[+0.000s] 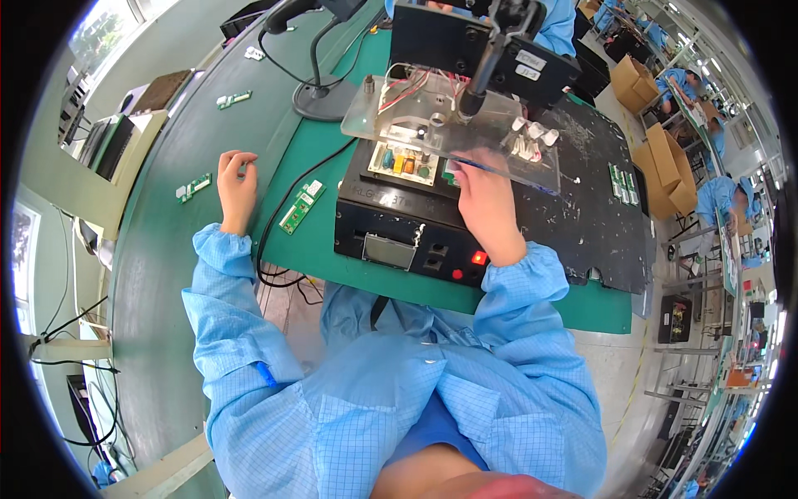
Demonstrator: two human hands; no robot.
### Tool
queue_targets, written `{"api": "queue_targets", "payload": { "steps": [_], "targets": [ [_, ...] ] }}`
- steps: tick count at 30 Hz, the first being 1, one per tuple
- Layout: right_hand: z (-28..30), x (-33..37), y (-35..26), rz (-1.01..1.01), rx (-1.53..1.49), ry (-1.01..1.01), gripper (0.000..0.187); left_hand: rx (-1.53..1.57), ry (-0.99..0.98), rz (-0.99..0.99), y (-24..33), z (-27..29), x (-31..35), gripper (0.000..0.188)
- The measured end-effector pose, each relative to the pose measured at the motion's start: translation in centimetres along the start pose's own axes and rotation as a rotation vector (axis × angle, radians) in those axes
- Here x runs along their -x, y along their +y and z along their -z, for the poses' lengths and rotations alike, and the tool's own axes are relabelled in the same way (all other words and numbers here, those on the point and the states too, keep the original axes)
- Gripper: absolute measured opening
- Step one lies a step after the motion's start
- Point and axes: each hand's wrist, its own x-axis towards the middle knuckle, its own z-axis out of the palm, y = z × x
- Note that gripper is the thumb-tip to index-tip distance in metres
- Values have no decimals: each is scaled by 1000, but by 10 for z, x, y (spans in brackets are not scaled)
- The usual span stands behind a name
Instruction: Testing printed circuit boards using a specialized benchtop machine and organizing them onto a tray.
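My left hand (238, 190) hovers above the green work surface at the left, fingers loosely bent with a gap between them and nothing visible inside. Beside it lies a small green circuit board (195, 188) with a white end. My right hand (489, 208) reaches under a clear plastic plate (490, 116) of a black test fixture (399, 200). Its fingertips pinch the edge of a small green board (451, 170), mostly hidden by the fingers. Left of them, a lit board with orange and blue components (405, 163) sits on the fixture.
Another green circuit board (302, 207) lies left of the fixture, near a black cable (268, 220). Several narrow boards (623, 185) rest on the black mat at right. A round-based stand (322, 100) is at the back. Cardboard boxes (665, 170) and other people are further right.
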Motion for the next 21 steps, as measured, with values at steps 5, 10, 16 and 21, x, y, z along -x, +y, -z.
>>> {"api": "queue_targets", "payload": {
  "steps": [5,10,16,21],
  "targets": [
    [4,26,-26,15,71,126,29,453,64,-88,98,-1,-60,13],
    [24,90,-41,142,-344,195,20,1003,-528,-47,273,-24,-166,18],
    [51,174,-12,-192,-246,276,14,940,-745,-177,360,-76,-207,19],
    [70,209,14,-389,-184,312,11,1001,51,-689,351,-85,-125,26]
  ]
}}
